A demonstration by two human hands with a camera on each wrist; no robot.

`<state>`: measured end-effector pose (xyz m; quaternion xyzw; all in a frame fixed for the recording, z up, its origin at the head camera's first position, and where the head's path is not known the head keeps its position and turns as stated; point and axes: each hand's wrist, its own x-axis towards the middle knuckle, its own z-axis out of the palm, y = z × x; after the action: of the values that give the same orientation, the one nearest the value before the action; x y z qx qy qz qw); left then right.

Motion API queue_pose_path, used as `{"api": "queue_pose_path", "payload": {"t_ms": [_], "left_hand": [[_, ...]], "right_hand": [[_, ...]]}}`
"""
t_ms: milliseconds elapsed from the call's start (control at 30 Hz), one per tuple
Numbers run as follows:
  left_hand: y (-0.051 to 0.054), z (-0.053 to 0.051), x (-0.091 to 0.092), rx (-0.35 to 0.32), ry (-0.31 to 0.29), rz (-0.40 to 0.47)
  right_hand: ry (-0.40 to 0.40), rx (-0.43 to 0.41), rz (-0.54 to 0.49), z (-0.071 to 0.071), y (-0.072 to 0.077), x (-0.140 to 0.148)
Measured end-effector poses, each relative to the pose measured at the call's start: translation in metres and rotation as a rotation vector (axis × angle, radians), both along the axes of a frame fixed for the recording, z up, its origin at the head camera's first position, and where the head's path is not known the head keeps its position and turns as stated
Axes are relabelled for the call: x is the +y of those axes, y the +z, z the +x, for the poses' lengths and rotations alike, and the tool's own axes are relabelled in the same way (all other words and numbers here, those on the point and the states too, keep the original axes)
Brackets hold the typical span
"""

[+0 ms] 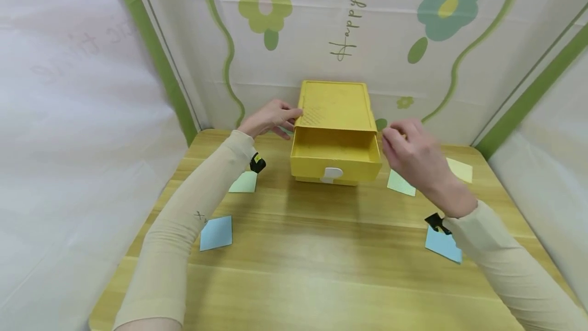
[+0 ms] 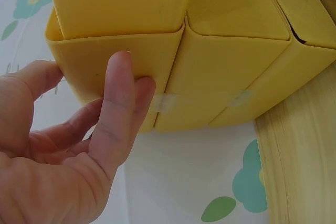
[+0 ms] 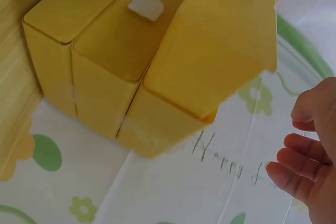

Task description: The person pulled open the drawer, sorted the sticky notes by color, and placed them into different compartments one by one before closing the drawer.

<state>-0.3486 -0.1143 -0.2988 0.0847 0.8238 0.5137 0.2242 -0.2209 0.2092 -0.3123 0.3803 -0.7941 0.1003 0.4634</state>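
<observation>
Cream sleeves (image 1: 170, 239) flank a yellow drawer box (image 1: 337, 101) at the far edge of the table (image 1: 294, 254), its top drawer (image 1: 310, 167) jutting out. The left hand (image 1: 271, 118), fingers loosely extended, touches the box's upper left side without clasping; the right hand (image 1: 415, 160), loosely curled and holding nothing visible, hovers beside the drawer. Steady left-side bracing would likely keep the box from skewing. Coloured paper squares (image 1: 217, 234) lie either side, before flowered cloth (image 1: 303, 29).

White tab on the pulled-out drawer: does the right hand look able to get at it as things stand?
Probably yes: the right hand is close beside the pulled-out drawer, and nothing visible blocks the white tab on its front.
</observation>
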Motion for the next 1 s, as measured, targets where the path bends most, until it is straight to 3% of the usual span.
{"api": "queue_pose_path", "payload": {"t_ms": [233, 400, 633, 1000], "left_hand": [[-0.001, -0.001, 0.000, 0.004, -0.006, 0.011], [-0.002, -0.001, -0.001, 0.011, -0.001, 0.017], [-0.002, -0.001, -0.002, 0.010, 0.005, 0.010], [-0.002, -0.002, -0.001, 0.005, 0.015, 0.006]], "right_hand": [[-0.105, -0.008, -0.008, -0.016, 0.000, 0.030], [-0.176, -0.065, -0.018, -0.033, -0.009, 0.055], [-0.297, -0.140, -0.118, -0.051, -0.023, 0.092], [-0.457, -0.373, -0.137, -0.066, -0.043, 0.137]]}}
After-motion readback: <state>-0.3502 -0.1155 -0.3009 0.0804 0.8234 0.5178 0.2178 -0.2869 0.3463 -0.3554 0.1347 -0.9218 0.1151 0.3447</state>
